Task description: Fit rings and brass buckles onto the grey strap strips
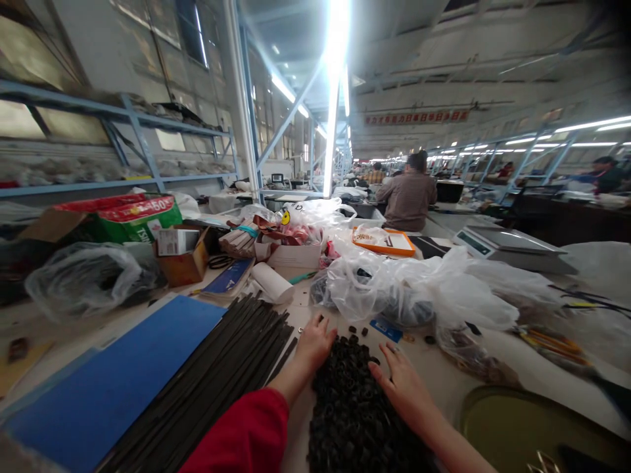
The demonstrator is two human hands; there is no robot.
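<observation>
A heap of small black loops (352, 407) lies on the table in front of me, with a few loose ones at its far end. At the heap's far left edge is my left hand (314, 345), fingers slightly bent and apart, holding nothing that I can see. My right hand (401, 384) rests along the right edge of the heap, fingers spread, thumb touching the loops. Left of the heap, long black strips (211, 374) lie in a bundle, partly behind my red left sleeve (241, 433).
A blue sheet (118, 381) lies left of the strips. Clear plastic bags (365, 282) spread across the back. A small box (182, 259), a white roll (271, 282), an orange tray (384, 242) and a scale (513, 246) stand farther off. An olive tray (522, 420) sits at right. A person (409, 194) is beyond.
</observation>
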